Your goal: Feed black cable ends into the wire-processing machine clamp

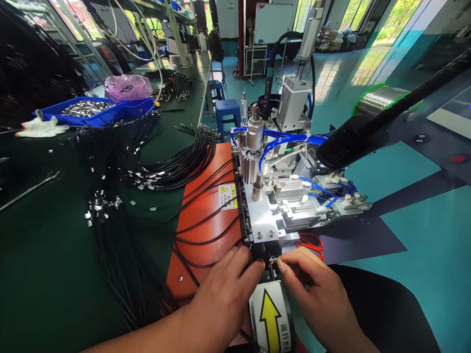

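Hands at wire end; orange plate, green bench, teal floor.

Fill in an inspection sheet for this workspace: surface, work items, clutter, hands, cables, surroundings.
Surface: dark green tabletop; an orange panel beside the machine, bearing a warning label.
Work items: coloured wire ends at the machine's near end.
Clutter: blue tray of small metal parts, pink plastic bag, white glove, scattered metal bits.
Hands: left hand at the machine's near edge, grip unclear; right hand pinching the coloured wire ends.
Cables: black cables bundled on the tabletop, others across the panel; blue tubes on the machine.
Surroundings: blue stool, whiteboard, windows behind.
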`<state>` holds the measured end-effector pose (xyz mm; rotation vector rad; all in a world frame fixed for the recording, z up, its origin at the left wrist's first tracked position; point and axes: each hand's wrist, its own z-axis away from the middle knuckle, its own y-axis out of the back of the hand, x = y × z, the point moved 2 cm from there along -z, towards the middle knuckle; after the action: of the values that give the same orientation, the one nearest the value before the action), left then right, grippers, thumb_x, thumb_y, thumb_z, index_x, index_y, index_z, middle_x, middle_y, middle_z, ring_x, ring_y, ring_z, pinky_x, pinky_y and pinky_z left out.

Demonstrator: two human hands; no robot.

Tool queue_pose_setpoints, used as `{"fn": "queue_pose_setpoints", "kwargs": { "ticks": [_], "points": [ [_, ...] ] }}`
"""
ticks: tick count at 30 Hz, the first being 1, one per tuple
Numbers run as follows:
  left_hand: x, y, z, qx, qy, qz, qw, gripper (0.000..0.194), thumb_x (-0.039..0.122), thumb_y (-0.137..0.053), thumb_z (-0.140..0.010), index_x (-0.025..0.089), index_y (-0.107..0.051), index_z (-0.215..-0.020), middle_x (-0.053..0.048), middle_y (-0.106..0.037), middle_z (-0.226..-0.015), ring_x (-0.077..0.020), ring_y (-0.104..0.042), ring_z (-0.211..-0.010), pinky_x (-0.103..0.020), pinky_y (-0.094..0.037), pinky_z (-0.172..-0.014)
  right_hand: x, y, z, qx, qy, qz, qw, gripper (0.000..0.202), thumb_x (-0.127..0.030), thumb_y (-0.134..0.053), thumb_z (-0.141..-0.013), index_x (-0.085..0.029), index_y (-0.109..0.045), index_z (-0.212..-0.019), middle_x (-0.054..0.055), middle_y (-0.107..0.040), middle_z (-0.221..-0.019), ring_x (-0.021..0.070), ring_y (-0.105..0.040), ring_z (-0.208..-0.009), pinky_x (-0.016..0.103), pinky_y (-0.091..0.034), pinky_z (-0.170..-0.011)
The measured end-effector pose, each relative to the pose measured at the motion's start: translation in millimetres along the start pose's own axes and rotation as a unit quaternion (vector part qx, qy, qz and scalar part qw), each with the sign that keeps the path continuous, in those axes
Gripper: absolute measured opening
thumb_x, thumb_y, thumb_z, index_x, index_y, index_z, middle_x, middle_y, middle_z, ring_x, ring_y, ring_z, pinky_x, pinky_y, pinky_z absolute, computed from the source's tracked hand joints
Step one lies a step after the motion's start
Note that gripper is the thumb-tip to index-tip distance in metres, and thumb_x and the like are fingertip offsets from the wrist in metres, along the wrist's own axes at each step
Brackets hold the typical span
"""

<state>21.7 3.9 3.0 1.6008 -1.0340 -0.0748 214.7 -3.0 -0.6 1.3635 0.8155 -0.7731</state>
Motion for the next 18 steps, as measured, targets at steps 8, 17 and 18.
{"fn": "queue_pose_setpoints", "kwargs": {
  "ticks": [8, 17, 18],
  "points": [
    [-1, -1.9, 1, -0.023, 0.015, -0.001, 1.000, 0.028, 0.004, -0.045, -0.095, 0.018, -0.058, -0.115, -0.009, -0.058, -0.102, -0.0237, -0.055, -0.089, -0.039, -0.054, -0.076, -2, -7, 0, 0.041, 0.127, 0.041, 0.990, 0.013, -0.024, -0.055, -0.098, -0.022, -0.068, -0.094, 0.003, -0.066, -0.084, 0.0172, -0.063, -0.076, 0.029, -0.050, -0.070],
    [-1, -2.2, 1, -0.016, 0.010, 0.007, 1.000, 0.027, 0.006, -0.048, -0.096, 0.019, -0.057, -0.117, -0.009, -0.057, -0.106, -0.0237, -0.055, -0.092, -0.039, -0.053, -0.078, 8, 3, 3, -0.019, 0.116, 0.015, 0.993, 0.020, -0.024, -0.052, -0.100, -0.026, -0.072, -0.103, 0.003, -0.061, -0.089, 0.0155, -0.062, -0.078, 0.026, -0.051, -0.068],
    [-2, -2.5, 2, -0.017, 0.013, 0.009, 1.000, 0.027, 0.006, -0.048, -0.096, 0.019, -0.057, -0.117, -0.009, -0.057, -0.107, -0.0237, -0.055, -0.093, -0.039, -0.053, -0.079, 10, 5, 3, -0.015, 0.109, 0.015, 0.994, 0.019, -0.024, -0.054, -0.099, -0.027, -0.072, -0.106, 0.003, -0.062, -0.092, 0.0158, -0.062, -0.077, 0.027, -0.052, -0.069]
  ]
}}
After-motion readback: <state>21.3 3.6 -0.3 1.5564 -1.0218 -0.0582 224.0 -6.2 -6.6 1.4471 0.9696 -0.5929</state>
